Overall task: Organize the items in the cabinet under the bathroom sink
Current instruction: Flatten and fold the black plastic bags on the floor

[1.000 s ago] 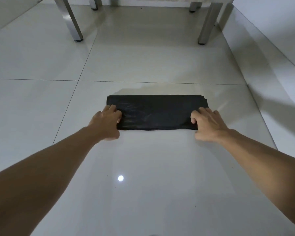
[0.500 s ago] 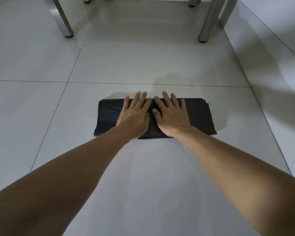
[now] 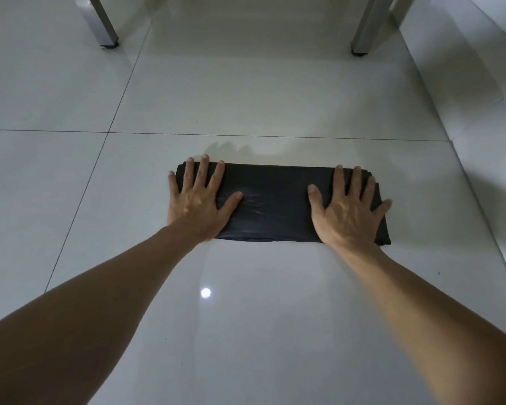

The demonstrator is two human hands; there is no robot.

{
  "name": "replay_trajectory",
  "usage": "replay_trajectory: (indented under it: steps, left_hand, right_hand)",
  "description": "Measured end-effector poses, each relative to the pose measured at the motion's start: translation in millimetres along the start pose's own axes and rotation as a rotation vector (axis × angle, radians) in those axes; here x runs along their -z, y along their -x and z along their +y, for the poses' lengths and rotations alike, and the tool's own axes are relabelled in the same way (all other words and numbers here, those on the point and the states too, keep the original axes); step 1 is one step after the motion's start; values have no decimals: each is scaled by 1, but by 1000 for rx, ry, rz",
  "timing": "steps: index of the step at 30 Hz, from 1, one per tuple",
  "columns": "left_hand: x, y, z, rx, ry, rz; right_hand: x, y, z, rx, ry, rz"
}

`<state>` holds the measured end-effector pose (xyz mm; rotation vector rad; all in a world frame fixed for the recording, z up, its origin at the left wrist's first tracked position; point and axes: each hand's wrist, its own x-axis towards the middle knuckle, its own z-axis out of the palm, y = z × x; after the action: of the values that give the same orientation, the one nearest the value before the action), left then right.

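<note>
On the pale tiled floor, our left hand and right hand lie flat with fingers straight and spread, well apart, each pressing down on one end of the folded black plastic bag, which sits as a long strip between us and the two metal legs at the far side. To flatten the fold well, we judge it best to keep both palms low with even weight, push trapped air toward the ends, and hold the near edge square so the layers do not slip on the glossy tile.
</note>
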<state>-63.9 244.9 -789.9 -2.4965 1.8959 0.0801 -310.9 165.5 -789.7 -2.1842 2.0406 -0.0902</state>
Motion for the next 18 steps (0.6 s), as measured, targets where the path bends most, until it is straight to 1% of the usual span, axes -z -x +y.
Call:
replay_trajectory:
  steps: [5, 7, 10, 12, 14, 15, 18]
  left_hand:
    - [-2, 7, -20, 79, 90, -28]
    - [-1, 9, -26, 108, 111, -47]
    - [7, 7, -32, 92, 173, -48]
    - [17, 0, -36, 29, 244, -39]
    - [31, -13, -39, 13, 303, -60]
    - [38, -21, -39, 26, 304, -86]
    - [55, -42, -38, 74, 209, -193]
  right_hand:
    - [3, 4, 12, -29, -41, 52]
    - [7, 2, 18, -18, -69, 30]
    - [28, -16, 24, 64, -111, -124]
    - [49, -33, 25, 106, -73, -248]
    - [69, -50, 25, 100, -6, -323]
    - [76, -58, 24, 85, 32, -365]
    - [87, -75, 22, 77, 100, -490]
